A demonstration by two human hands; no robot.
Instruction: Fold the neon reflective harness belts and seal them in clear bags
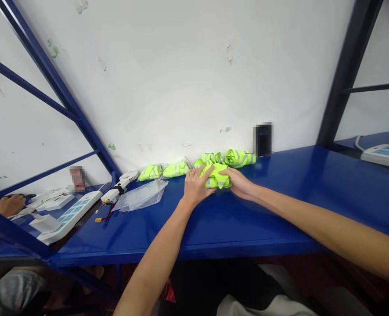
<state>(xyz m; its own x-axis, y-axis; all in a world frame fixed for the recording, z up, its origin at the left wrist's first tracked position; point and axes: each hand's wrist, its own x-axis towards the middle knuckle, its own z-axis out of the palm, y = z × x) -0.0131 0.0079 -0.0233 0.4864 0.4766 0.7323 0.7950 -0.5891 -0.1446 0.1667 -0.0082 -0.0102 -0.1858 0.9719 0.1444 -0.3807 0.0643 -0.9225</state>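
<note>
Both my hands hold a bundled yellow-green reflective vest point(217, 176) with grey stripes, just above or on the blue tabletop. My left hand point(196, 184) grips its left side, thumb on top. My right hand point(242, 182) closes round its right end. Right behind it, partly hidden, lies another rolled vest point(210, 157). A further rolled vest point(239, 158) sits to the right against the wall. Two more bundles, a folded vest point(176, 169) and a flatter vest point(151, 172), are in line to the left.
A clear plastic bag point(141, 196) lies left of my hands, beside a white handheld fan point(128, 176) and a wired battery pack point(110, 194). A dark blurred device point(263, 139) leans on the wall. Left, beyond the blue frame point(82, 127), are a power strip point(72, 218) and another person's hand point(10, 205).
</note>
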